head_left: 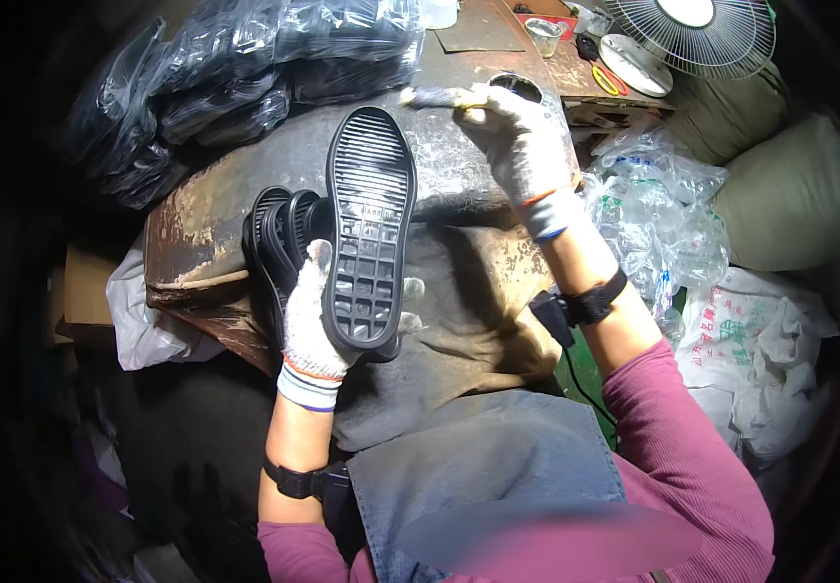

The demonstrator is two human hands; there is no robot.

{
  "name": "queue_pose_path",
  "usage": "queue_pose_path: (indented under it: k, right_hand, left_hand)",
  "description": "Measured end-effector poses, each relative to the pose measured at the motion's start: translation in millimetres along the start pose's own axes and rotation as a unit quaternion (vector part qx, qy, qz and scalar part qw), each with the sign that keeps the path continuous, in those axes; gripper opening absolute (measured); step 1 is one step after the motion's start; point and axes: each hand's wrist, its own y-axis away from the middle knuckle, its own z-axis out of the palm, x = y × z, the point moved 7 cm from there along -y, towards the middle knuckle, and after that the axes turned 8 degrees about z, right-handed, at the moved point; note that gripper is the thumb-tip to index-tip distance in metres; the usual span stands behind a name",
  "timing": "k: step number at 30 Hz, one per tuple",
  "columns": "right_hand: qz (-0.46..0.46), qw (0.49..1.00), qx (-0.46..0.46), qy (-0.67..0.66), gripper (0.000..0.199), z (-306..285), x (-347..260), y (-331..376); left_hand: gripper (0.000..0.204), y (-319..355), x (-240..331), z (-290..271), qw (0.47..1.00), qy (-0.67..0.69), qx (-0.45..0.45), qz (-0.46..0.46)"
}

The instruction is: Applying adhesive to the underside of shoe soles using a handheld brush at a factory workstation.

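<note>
My left hand (315, 316) wears a white knit glove and is closed round the lower part of a black shoe sole (371, 223). The sole stands nearly upright, and its ribbed, gridded inner side shows. Several more black soles (279, 228) lie together just left of it, partly hidden by that hand. My right hand (517, 146), also gloved, pinches a short brush (439, 98) with a dark middle and a pale tip pointing left. The brush is above the worn tabletop, apart from the sole. Right behind the right hand is a round, dark-mouthed pot (517, 85), partly covered by the fingers.
Stacked black pieces in clear plastic bags (284, 58) fill the back left of the worn table (216, 219). At the back right are a plastic cup (544, 37), yellow-handled scissors (610, 80) and a fan (697, 34). Plastic bags (648, 199) and sacks (794, 194) crowd the right side.
</note>
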Motion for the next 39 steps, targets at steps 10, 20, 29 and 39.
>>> queue_pose_path:
  k: [10,20,29,39]
  right_hand:
    - [-0.229,0.863,0.004,0.450,0.019,54.1,-1.6,35.2]
    - [-0.069,0.884,-0.136,0.442,0.021,101.7,13.1,115.1]
    - [0.033,0.873,-0.204,0.442,0.022,90.6,-0.1,132.1]
    - [-0.126,0.826,-0.011,0.549,0.018,54.2,-50.8,45.2]
  left_hand:
    - [0.076,16.1,-1.8,9.1,0.993,0.066,-0.031,-0.088]
    - [0.067,-17.5,-11.9,5.2,0.997,0.056,-0.030,0.033]
    - [0.054,-19.8,37.8,5.6,0.994,-0.067,-0.037,0.080]
    - [0.053,-2.0,34.7,35.6,0.907,-0.404,0.047,0.109]
